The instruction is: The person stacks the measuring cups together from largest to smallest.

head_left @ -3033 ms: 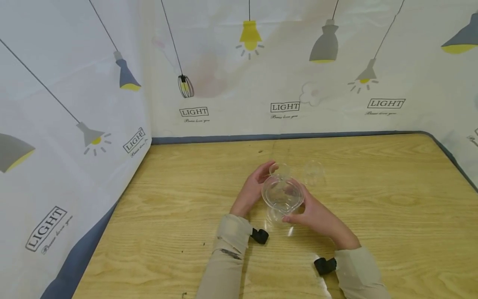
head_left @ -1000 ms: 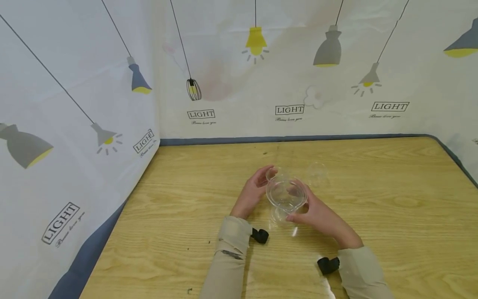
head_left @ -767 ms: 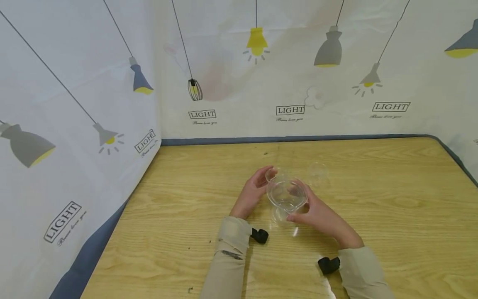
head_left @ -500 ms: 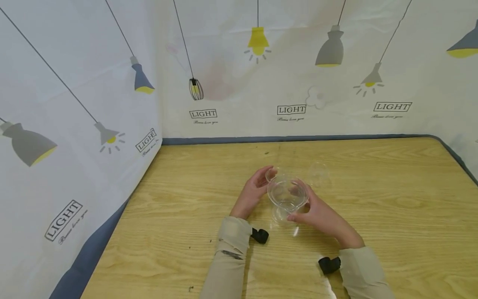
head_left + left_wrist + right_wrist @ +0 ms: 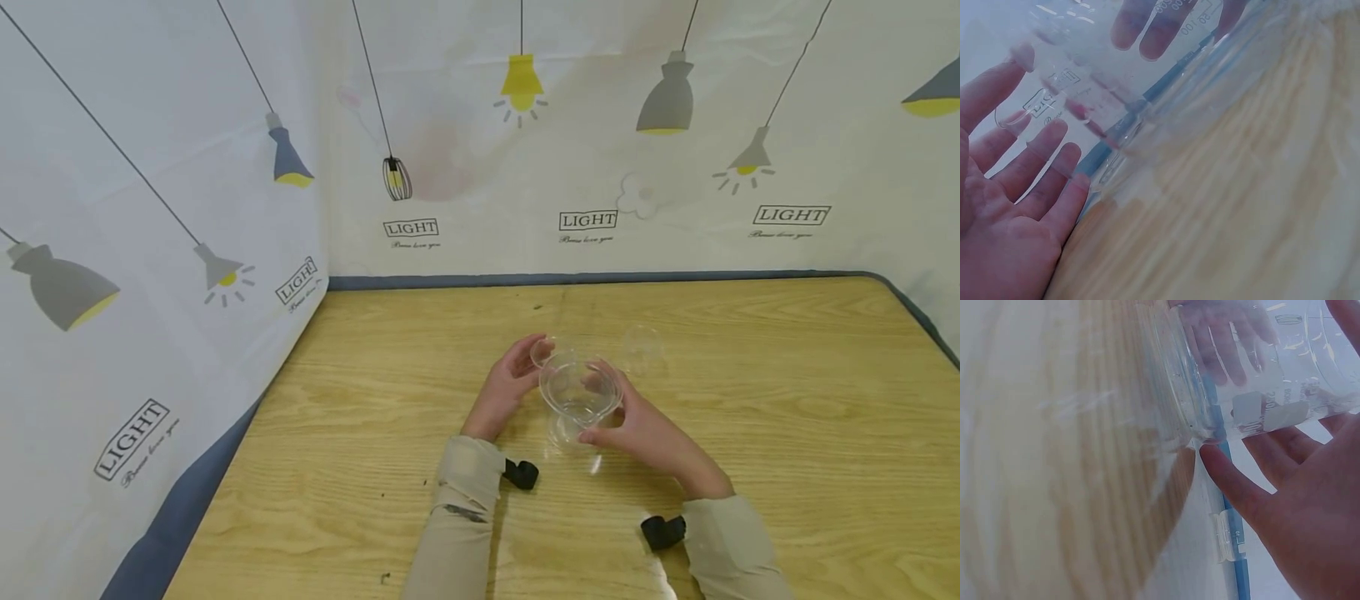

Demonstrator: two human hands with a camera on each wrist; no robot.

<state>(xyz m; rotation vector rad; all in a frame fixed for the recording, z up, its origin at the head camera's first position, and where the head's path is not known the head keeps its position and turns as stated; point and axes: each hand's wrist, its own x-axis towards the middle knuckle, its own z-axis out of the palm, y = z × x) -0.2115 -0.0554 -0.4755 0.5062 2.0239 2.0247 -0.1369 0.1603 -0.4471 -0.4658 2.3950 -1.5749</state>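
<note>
A large clear glass beaker (image 5: 580,408) with graduation marks stands upright on the wood table between my hands. My right hand (image 5: 633,421) grips its right side, thumb at the front near the base and fingers round the back; the fingertips show through the glass in the left wrist view. On the other side is my left hand (image 5: 510,379), fingers spread and extended, palm facing the glass. Its thumb (image 5: 1021,57) lies at the large beaker's wall. The rim of a smaller clear beaker (image 5: 534,354) overlaps the left fingertips; the large beaker partly hides it.
Another small clear beaker (image 5: 645,346) stands behind my right hand, also visible as a small beaker (image 5: 1230,535) in the right wrist view. Lamp-printed cloth (image 5: 472,192) lines the back and left of the table (image 5: 787,400).
The head view has shifted slightly. Against the table, my left hand and the small beaker at its fingertips have moved a little left. The large beaker and my right hand stay in place.
</note>
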